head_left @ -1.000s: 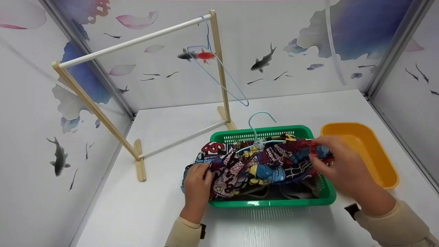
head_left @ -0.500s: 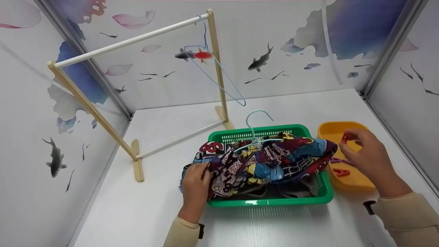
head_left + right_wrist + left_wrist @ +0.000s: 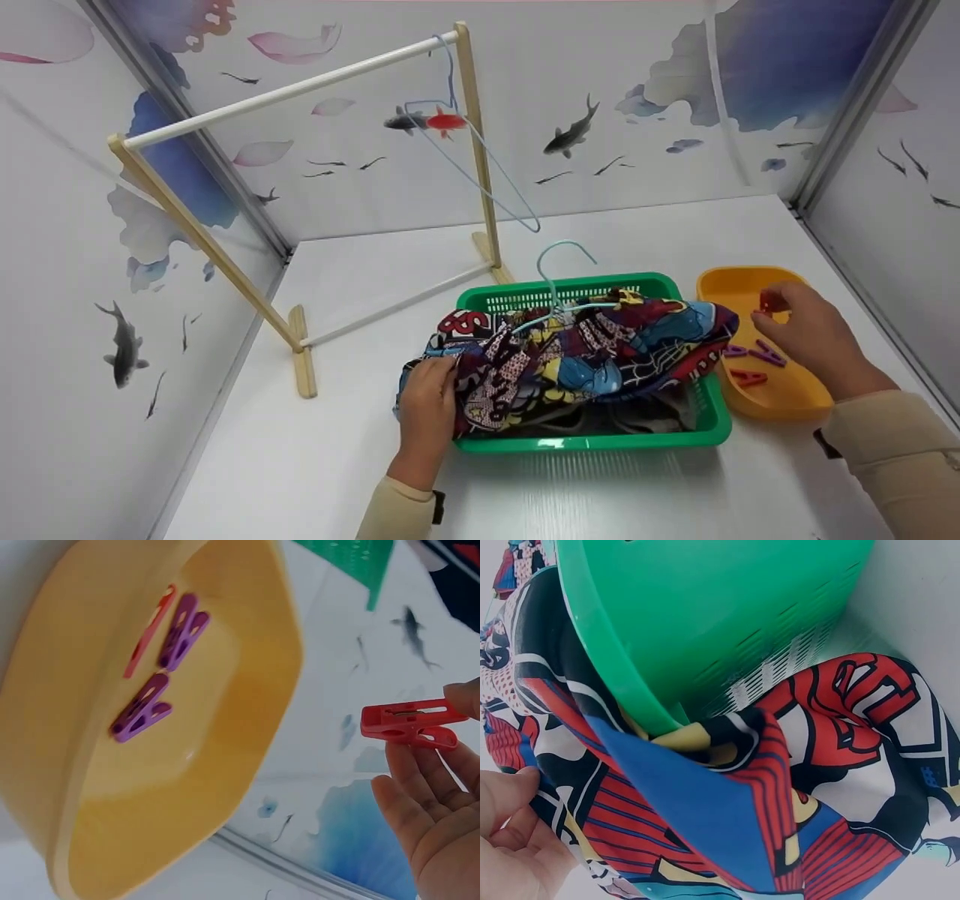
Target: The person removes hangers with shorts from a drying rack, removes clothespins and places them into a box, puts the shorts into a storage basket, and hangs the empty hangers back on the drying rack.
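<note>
A multicoloured printed garment point(image 3: 585, 352) lies across the green basket point(image 3: 592, 444), with a light teal hanger point(image 3: 551, 266) in it whose hook stands up. At the garment's left end, my left hand point(image 3: 427, 401) grips the cloth; in the left wrist view, fingers point(image 3: 525, 791) pinch its edge outside the basket. My right hand point(image 3: 814, 334) is above the yellow box point(image 3: 814, 405) and pinches a red clothespin point(image 3: 409, 722) between thumb and fingers. Inside the box lie two purple clothespins point(image 3: 142, 709) and another red clothespin point(image 3: 748, 377).
A wooden drying rack point(image 3: 292, 86) with a white rail stands at the back left. From the rail's right end hangs a bare blue hanger point(image 3: 480, 184). Dark grey cloth point(image 3: 645, 418) lies in the basket under the garment. Printed walls enclose the white table point(image 3: 360, 465).
My right hand has moved right, from the garment's right end to above the yellow box, holding the red clothespin. The left hand stays on the garment.
</note>
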The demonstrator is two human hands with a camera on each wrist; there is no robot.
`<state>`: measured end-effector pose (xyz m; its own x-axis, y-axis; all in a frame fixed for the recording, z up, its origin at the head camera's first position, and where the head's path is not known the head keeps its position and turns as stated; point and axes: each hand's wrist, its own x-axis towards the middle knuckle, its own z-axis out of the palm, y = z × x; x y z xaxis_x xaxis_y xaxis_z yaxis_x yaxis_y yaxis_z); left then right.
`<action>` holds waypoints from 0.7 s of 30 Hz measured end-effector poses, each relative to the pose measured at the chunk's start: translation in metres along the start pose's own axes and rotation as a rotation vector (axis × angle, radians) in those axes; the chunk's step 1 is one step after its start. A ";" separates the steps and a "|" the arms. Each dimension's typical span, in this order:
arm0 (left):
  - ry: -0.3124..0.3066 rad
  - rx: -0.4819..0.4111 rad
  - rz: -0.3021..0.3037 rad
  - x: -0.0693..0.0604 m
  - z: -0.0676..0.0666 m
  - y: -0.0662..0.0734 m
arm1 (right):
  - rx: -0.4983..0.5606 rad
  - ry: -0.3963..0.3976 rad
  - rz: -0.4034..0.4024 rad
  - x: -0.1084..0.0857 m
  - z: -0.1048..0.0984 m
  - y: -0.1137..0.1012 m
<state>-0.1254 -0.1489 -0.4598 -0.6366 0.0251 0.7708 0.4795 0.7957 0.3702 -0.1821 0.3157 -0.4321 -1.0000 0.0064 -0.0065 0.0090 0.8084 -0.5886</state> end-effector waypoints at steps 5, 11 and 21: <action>0.010 0.005 0.007 0.000 0.000 -0.001 | -0.061 -0.132 0.034 0.013 -0.004 0.012; 0.011 0.018 -0.003 0.000 0.000 -0.001 | -0.150 -0.263 0.044 0.024 -0.005 0.023; 0.010 0.008 -0.010 0.000 0.000 0.001 | -0.194 -0.392 0.098 0.031 0.004 0.043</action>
<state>-0.1248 -0.1480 -0.4591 -0.6350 0.0108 0.7725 0.4685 0.8004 0.3739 -0.2123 0.3485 -0.4611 -0.9179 -0.1052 -0.3826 0.0654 0.9110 -0.4073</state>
